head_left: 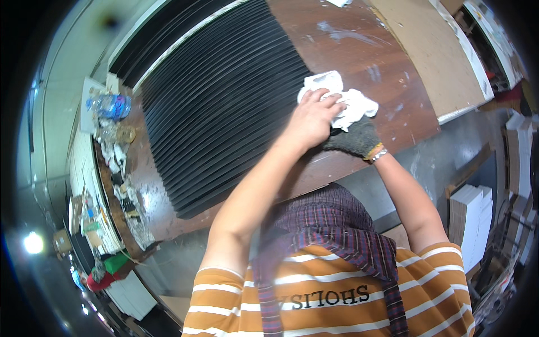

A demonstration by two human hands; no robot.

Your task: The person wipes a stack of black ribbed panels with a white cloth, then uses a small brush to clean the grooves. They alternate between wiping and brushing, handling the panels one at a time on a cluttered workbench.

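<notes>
A crumpled white cloth (pixel 359 108) lies at the right edge of a row of long, narrow black strips (pixel 224 101) laid side by side on a brown tabletop (pixel 382 62). My bare left hand (pixel 314 119) grips the cloth from above, its fingers bent over the white fabric. Close against it, my right hand (pixel 356 139) wears a dark grey knitted glove with a yellow cuff edge. The cloth and my left hand hide the right fingers, so their hold cannot be made out.
More black strips (pixel 143 48) lie at the far left behind a pale edge. A clear plastic bottle with a blue label (pixel 115 105) and a jar (pixel 124 133) stand at the table's left side. White stacked panels (pixel 470 219) lean at the right. Another person (pixel 101 278) is at lower left.
</notes>
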